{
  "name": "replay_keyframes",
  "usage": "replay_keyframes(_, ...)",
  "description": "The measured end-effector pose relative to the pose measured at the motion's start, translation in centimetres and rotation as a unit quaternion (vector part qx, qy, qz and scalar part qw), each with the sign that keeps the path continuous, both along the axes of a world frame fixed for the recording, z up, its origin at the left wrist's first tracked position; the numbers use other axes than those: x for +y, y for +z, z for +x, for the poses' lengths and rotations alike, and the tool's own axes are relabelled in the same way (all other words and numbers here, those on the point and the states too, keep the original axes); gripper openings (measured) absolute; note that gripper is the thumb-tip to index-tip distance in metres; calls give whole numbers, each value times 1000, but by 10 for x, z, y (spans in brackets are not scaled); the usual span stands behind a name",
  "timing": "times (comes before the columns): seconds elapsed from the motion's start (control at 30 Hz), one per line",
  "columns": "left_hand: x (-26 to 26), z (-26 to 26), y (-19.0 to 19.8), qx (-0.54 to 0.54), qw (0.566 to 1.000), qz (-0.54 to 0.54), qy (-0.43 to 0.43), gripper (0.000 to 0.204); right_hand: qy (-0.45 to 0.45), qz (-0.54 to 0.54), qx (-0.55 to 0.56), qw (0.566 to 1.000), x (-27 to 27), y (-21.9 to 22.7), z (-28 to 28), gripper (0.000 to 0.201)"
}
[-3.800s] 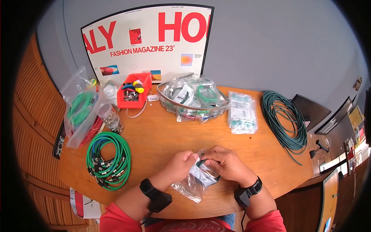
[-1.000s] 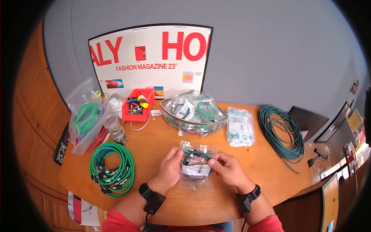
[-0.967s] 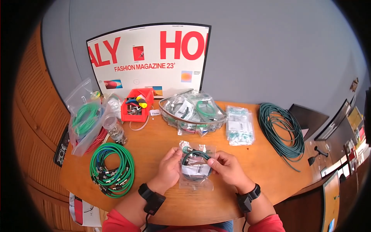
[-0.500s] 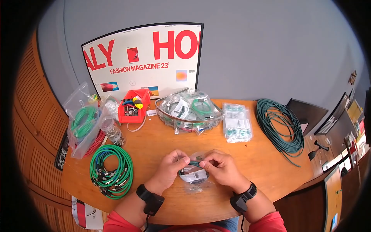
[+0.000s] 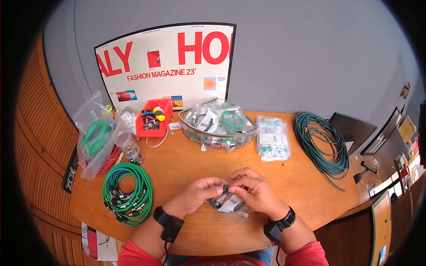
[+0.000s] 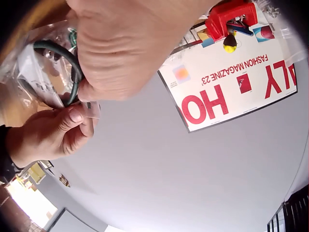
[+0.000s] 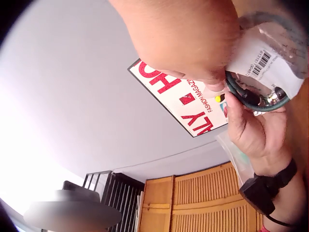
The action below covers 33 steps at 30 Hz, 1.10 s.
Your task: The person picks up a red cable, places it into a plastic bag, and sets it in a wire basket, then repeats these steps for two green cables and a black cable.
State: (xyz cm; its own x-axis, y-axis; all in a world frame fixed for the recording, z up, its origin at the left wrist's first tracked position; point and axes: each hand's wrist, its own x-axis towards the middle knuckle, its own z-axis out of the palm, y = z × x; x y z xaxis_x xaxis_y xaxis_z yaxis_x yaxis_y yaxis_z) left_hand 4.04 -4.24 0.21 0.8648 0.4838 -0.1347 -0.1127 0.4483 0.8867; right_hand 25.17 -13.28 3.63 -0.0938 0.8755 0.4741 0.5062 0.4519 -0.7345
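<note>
Low over the front of the table, both hands pinch the top of a clear plastic bag (image 5: 241,210). A coiled dark green cable (image 6: 72,60) lies inside it, along with a white barcode label (image 7: 270,67). Silver connector ends (image 7: 275,95) show within the coil in the right wrist view. My left hand (image 5: 197,195) grips the left part of the bag's upper edge between thumb and fingers. Close beside it, my right hand (image 5: 256,190) pinches the same edge, fingertips almost meeting the left ones. The fingers hide the bag's mouth.
Bundled green cables (image 5: 146,181) lie at left, below a jar (image 5: 128,148) and a bag of green cable (image 5: 95,137). A red bin (image 5: 153,126), a wire basket (image 5: 217,138) of bagged cables, stacked packets (image 5: 272,137) and a large cable coil (image 5: 306,153) stand farther back.
My hands have come together from the bag's sides to its upper edge. The bag, earlier held spread out, is now bunched at the top and tilted.
</note>
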Motion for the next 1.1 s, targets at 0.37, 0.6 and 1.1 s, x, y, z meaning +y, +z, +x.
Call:
replay_keyframes(0.37, -1, -6, -5, 31, 995, 50, -79, 30, 98, -139, -7, 985, -5, 18, 14, 9)
replay_keyframes(0.6, -15, 7, -8, 30, 995, 48, -79, 29, 111, -116, 10, 987, -3, 9, 1, 6)
replay_keyframes(1.1, -9, 9, -13, 26, 998, 57, 1, 30, 9, -106, 160, 981, 2, -6, 6, 10)
